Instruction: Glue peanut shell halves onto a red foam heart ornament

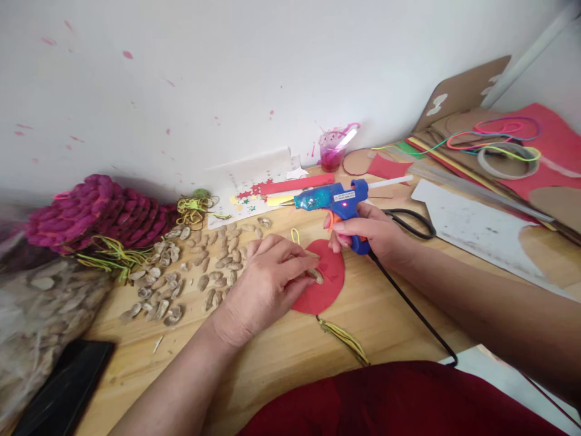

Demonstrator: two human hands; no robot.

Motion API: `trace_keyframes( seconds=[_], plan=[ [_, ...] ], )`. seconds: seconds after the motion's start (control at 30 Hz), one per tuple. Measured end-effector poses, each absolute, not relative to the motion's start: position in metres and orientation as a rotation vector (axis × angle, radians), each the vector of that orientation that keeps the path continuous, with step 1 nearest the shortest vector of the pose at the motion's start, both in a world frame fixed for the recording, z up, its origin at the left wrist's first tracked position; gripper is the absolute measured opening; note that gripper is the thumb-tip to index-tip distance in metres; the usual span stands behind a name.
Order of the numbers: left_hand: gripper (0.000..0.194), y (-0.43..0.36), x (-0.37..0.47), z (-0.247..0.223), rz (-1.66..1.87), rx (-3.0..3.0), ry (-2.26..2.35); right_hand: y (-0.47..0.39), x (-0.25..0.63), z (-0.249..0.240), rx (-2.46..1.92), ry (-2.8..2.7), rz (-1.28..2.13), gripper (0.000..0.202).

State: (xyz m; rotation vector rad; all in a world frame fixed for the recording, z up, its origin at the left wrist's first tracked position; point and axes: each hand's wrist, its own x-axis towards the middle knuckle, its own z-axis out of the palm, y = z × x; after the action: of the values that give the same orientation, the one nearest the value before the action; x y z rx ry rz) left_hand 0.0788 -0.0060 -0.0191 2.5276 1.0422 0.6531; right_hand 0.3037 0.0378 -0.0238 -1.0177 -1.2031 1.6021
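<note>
My right hand [363,230] grips a blue hot glue gun [333,198], its nozzle pointing left and a white glue stick [390,181] poking out of the back. A small red light glows on the gun's side. Over a red paper disc [329,275], my left hand [272,272] pinches a peanut shell [314,275] with fingers closed. Part of the shell and the disc's left side are hidden by that hand. A yellow loop [295,236] shows at the disc's top, and a yellow-black tassel [344,340] trails from its bottom edge.
Peanut shells [221,263] lie across the table to the left, beside stacked purple pieces [97,215]. A cup of pink paint [332,151] stands by the wall. Right are cords, a tape roll [508,161] and cardboard. The gun's black cable [411,315] runs toward the front edge.
</note>
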Motion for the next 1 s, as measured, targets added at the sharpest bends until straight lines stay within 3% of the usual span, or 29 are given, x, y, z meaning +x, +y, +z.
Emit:
trace_keyframes(
  seconds=[0.17, 0.33, 0.57, 1.0],
  plan=[
    [0.036, -0.001, 0.063, -0.012, 0.626, 2.433, 1.17, 0.037, 0.304, -0.022, -1.017, -1.198, 1.595, 0.01],
    [0.023, 0.005, 0.052, -0.012, 0.567, 2.41, 1.247, 0.033, 0.306, -0.019, -1.005, -1.262, 1.627, 0.011],
    [0.033, 0.004, 0.056, -0.013, 0.464, 2.405, 1.244, 0.027, 0.305, -0.014, -0.973, -1.277, 1.736, 0.018],
    [0.031, 0.002, 0.056, -0.013, 0.469, 2.367, 1.234, 0.026, 0.303, -0.013, -1.029, -1.37, 1.715, 0.023]
  ],
)
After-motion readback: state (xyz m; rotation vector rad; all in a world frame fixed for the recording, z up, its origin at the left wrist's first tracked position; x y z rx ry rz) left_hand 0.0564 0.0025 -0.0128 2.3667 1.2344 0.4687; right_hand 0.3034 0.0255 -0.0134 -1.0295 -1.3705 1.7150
